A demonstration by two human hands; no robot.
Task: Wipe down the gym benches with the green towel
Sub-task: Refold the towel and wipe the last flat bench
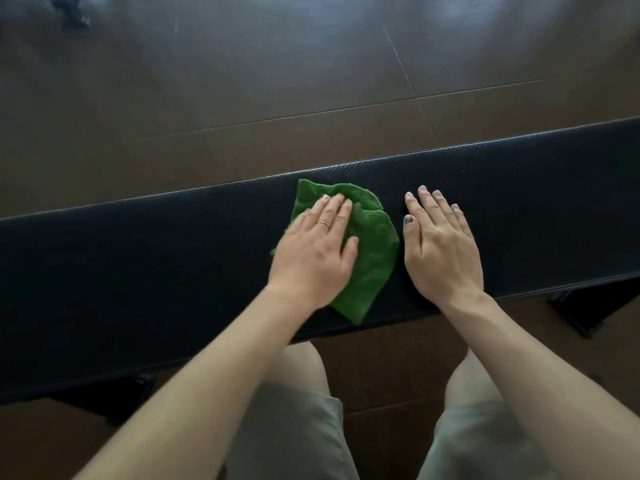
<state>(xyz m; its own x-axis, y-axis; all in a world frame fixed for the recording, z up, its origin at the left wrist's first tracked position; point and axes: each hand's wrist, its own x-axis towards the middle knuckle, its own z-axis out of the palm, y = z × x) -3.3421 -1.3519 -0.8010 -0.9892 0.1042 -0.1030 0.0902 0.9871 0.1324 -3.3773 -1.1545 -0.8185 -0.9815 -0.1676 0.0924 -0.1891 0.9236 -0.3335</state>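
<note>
A long black padded gym bench [173,258] runs across the view from lower left to upper right. A crumpled green towel [372,258] lies on its top near the middle. My left hand [318,251] presses flat on the towel's left part with straight fingers, a ring on one finger. My right hand [440,244] rests flat on the bare bench pad just to the right of the towel, fingers straight and slightly spread, not touching the cloth.
Dark brown tiled floor [277,81] lies beyond the bench. Black bench legs show at the lower left [135,386] and at the right [585,317]. A dark object [71,10] sits at the top left corner. My knees are below the bench's near edge.
</note>
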